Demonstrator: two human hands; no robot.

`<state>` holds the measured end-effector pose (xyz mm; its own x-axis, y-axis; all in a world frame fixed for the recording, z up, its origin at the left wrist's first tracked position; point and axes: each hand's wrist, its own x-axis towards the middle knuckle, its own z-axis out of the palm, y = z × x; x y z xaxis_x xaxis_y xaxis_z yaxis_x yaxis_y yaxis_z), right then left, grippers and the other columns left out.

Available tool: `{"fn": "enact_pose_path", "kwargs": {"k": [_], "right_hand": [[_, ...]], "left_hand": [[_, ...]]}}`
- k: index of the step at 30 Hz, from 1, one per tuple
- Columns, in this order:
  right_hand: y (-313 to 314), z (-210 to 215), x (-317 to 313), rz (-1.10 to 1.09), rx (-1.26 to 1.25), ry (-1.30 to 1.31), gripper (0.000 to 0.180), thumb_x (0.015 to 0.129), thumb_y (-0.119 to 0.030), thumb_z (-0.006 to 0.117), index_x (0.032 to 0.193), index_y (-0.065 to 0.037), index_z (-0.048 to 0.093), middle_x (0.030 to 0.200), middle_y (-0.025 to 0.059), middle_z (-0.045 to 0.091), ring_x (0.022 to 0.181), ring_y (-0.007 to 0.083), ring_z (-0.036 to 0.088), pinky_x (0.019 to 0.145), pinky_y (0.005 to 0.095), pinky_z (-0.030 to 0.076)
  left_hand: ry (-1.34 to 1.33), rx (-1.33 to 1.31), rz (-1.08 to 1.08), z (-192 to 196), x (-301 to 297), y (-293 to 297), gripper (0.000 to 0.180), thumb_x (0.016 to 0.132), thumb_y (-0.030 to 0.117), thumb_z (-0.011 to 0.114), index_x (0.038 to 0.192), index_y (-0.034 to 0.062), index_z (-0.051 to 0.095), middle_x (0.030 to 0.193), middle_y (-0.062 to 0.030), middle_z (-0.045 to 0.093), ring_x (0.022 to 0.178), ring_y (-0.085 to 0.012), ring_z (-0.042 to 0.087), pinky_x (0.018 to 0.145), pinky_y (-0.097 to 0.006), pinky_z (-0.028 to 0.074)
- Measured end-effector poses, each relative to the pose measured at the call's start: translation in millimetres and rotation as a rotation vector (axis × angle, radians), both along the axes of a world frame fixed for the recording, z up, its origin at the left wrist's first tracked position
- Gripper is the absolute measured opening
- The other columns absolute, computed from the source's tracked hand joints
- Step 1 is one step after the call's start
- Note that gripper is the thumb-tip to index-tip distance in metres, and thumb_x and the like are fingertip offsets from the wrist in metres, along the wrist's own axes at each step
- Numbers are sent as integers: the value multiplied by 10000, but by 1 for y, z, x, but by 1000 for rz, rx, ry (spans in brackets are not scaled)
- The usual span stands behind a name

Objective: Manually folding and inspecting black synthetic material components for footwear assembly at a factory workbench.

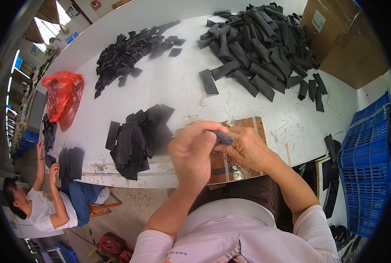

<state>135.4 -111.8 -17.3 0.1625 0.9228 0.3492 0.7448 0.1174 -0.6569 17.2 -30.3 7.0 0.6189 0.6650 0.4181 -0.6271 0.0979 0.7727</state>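
Both my hands meet over the table's front edge, around a dark grey tube-shaped piece of soft material [223, 137]. My left hand [192, 147] is closed on it, fingers curled over its upper side. From the other side, my right hand [248, 148] pinches its end. Much of the piece is hidden by my fingers. Under my hands lies a brown board [257, 127] with shiny tape-like patches. To the left is a stack of flat dark grey pieces [134, 140]. Farther off, a large heap of similar dark tube-shaped pieces [256, 44] covers the back right.
A pile of small dark pieces [129, 52] lies at the back left, near a red plastic bag [64, 98]. A cardboard box [344, 39] and blue plastic crates [365, 166] stand at the right. At the left, a seated co-worker [46, 204] handles dark pieces.
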Motion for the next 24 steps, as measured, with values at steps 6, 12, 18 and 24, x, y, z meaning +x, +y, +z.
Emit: {"fn": "enact_pose_path", "kwargs": {"k": [6, 12, 18, 24], "right_hand": [[5, 2, -2, 35, -15, -171, 242, 749, -239, 616, 652, -30, 544, 587, 112, 514, 521, 290, 511, 467, 385, 393], [1, 0, -6, -8, -96, -104, 305, 748, -264, 623, 587, -24, 527, 563, 128, 516, 519, 297, 521, 464, 370, 407], [22, 64, 51, -117, 241, 815, 565, 874, -483, 383, 733, 29, 577, 566, 22, 507, 520, 92, 456, 503, 213, 361], [-21, -8, 20, -288, -75, 798, 481, 897, -431, 392, 818, 6, 576, 591, 2, 478, 538, 69, 432, 484, 199, 340]], "left_hand": [[-77, -360, 1, -2, -13, 6, 160, 855, 180, 525, 888, 28, 564, 850, -90, 556, 881, -222, 487, 805, -357, 402], [77, -146, 119, -16, -14, 14, 148, 857, 144, 518, 887, 8, 570, 886, -117, 573, 841, -219, 510, 838, -363, 397], [852, 298, 433, -65, 2, 51, 285, 773, 94, 568, 1028, -30, 535, 947, -148, 584, 856, -211, 562, 771, -285, 432], [1240, 837, 505, -114, -2, 70, 189, 691, 108, 646, 834, 20, 559, 785, -139, 531, 799, -321, 492, 709, -406, 400]]}}
